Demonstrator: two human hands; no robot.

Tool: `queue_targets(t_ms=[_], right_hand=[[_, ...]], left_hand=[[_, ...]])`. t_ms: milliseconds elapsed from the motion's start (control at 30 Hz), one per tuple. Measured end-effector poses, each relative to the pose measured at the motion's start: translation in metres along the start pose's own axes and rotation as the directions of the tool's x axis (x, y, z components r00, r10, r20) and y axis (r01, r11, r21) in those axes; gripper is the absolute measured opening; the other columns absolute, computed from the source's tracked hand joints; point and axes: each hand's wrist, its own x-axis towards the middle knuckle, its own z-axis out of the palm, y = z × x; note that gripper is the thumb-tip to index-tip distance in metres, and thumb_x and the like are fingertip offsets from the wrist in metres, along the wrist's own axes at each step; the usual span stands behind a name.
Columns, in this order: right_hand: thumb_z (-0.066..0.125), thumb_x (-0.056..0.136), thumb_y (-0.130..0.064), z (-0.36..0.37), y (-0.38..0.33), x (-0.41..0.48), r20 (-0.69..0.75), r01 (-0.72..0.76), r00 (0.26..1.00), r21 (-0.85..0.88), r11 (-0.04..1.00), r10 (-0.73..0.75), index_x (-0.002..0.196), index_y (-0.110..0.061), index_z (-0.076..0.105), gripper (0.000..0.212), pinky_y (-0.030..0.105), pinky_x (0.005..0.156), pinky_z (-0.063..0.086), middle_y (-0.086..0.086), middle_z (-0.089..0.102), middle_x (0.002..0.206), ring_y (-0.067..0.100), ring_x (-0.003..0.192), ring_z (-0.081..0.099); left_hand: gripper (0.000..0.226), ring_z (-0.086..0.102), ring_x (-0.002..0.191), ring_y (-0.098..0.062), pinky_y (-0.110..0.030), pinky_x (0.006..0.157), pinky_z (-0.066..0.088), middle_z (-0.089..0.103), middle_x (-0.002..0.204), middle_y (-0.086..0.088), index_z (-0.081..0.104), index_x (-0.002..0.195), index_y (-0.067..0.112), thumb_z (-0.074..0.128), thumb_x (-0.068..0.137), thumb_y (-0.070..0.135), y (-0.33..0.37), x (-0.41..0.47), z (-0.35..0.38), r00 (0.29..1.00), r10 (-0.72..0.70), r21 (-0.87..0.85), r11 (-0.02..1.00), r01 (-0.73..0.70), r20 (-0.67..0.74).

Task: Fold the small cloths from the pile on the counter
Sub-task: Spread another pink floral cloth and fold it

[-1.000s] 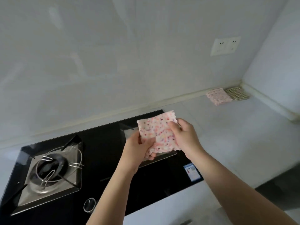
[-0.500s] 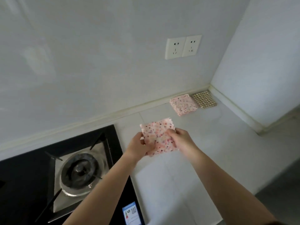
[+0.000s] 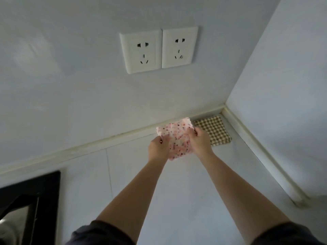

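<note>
**foldnoob:** Fingers [image 3: 192, 132] on both sides are pinching the pink speckled cloth [image 3: 177, 138] by its edges, with the left hand [image 3: 157, 148] on the left edge and the right hand [image 3: 200, 143] on the right. It's held low over the back of the counter [image 3: 159, 191], right by the wall, just beside a checked cloth [image 3: 215, 130] lying flat in the corner. It looks folded already, so I guess the job now is setting it down. Tips?

**tidykitchen:** Lower it flat and keep both edges pinched till it lands, so the layers don't slide open. Line it up square next to the checked one, then let go of both sides together and press it once.

**foldnoob:** Can't tell if it's touching the counter though, or if something's lying under it. The hands cover the near corners.

**tidykitchen:** Yeah, and the pile isn't in shot at all. The stove [image 3: 30, 191] is cut off at the left edge too, so no clue how many are left.
</note>
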Motion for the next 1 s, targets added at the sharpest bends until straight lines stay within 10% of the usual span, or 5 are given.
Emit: queue_targets(t_ms=[333, 400, 500, 833, 1000], right_hand=[[0.058, 0.091, -0.026, 0.017, 0.028, 0.034, -0.125, 0.204, 0.956, -0.369, 0.907, -0.266, 0.116, -0.01, 0.058, 0.029, 0.035, 0.073, 0.048, 0.009, 0.065, 0.106, 0.028, 0.097, 0.062], [0.047, 0.091, -0.025, 0.017, 0.033, 0.026, -0.054, 0.421, 0.857, -0.497, 0.758, -0.512, 0.124, -0.011, 0.059, 0.039, 0.043, 0.089, 0.049, 0.009, 0.062, 0.123, 0.03, 0.116, 0.058], [0.03, 0.095, -0.037, 0.025, 0.043, 0.02, 0.234, 0.512, 0.845, -0.609, 0.606, -0.48, 0.136, -0.017, 0.056, 0.052, 0.06, 0.106, 0.036, 0.0, 0.052, 0.144, 0.031, 0.137, 0.042], [0.039, 0.103, -0.027, 0.06, -0.028, -0.15, 0.291, 0.467, 0.881, -0.408, 0.785, -0.374, 0.152, -0.018, 0.028, 0.052, 0.053, 0.12, 0.005, 0.0, 0.018, 0.162, 0.026, 0.151, 0.005], [0.039, 0.096, -0.033, 0.115, -0.081, -0.327, 0.349, 0.502, 0.831, -0.133, 0.855, -0.433, 0.138, -0.008, 0.049, 0.05, 0.048, 0.111, 0.035, 0.012, 0.049, 0.144, 0.032, 0.135, 0.044]], left_hand=[[0.013, 0.052, 0.09, -0.025, -0.035, 0.072, 0.039, 0.056, 0.11, -0.008, 0.048, 0.108, 0.011, 0.049, 0.096, 0.018, -0.002, 0.033, 0.024, 0.963, 0.143, 0.374, 0.926, -0.05, -0.227], [0.032, 0.049, 0.119, -0.025, -0.038, 0.09, 0.041, 0.049, 0.133, -0.004, 0.046, 0.127, 0.015, 0.049, 0.095, 0.018, -0.014, 0.024, 0.022, 0.879, 0.469, 0.631, 0.707, -0.32, -0.08], [0.058, -0.004, 0.149, -0.019, -0.051, 0.119, 0.009, 0.0, 0.163, 0.004, 0.006, 0.154, 0.019, 0.031, 0.103, 0.027, -0.031, 0.024, 0.016, 0.899, 0.34, 0.843, 0.364, -0.396, 0.276], [0.041, 0.019, 0.147, -0.02, -0.044, 0.118, 0.023, 0.035, 0.153, -0.004, 0.048, 0.136, 0.016, 0.052, 0.095, 0.019, -0.105, -0.125, -0.141, 0.895, 0.442, 0.566, 0.723, -0.396, 0.06], [0.032, 0.037, 0.136, -0.016, -0.039, 0.11, 0.036, 0.05, 0.137, 0.001, 0.058, 0.121, 0.016, 0.056, 0.09, 0.008, -0.177, -0.249, -0.272, 0.879, 0.462, 0.487, 0.798, -0.354, -0.118]])
